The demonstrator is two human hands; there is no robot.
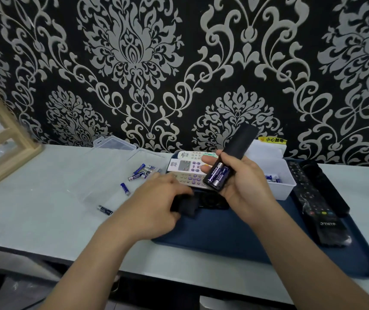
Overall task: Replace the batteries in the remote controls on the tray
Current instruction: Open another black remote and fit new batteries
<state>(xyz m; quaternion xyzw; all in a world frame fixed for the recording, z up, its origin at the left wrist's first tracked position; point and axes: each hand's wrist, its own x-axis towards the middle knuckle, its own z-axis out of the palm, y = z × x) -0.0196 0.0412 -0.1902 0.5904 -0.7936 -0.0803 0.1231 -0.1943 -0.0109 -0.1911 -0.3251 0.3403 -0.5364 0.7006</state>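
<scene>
**Holding a black remote with its battery bay open, the cover not yet on**

The right hand [243, 182] has its fingers curled round a black remote [230, 159], held back-up and tilted above the far part of a dark blue tray [223, 231]. The bay at the near end is open, and two blue batteries [218, 175] sit in it side by side. The left hand [154, 198] hovers low over the tray's left edge, gripping a small black piece [184, 204]. It is blurred, but it is probably the battery cover.

Three pale remotes [185, 165] lie on the tray behind the hands, and another dark remote [210, 200] lies just under them. Two long black remotes [313, 198] rest along the tray's right side, beside a white bin [284, 175] with batteries in it. On the worktop [45, 198] to the left, an open clear box [114, 144] stands near a scatter of loose batteries [142, 171].

The risks from here:

- **Batteries falling out:** with the bay uncovered and the remote tilted, they could slip onto the tray if the hand tips further.
- **Cover jamming:** a cover offered up askew or back to front may bind, or strain its catch.
- **Wrong polarity:** the markings are too small to read, so the batteries' direction cannot be confirmed.
- **Mixing batteries:** spent and fresh ones look alike, so the loose ones on the worktop could be confused.
</scene>
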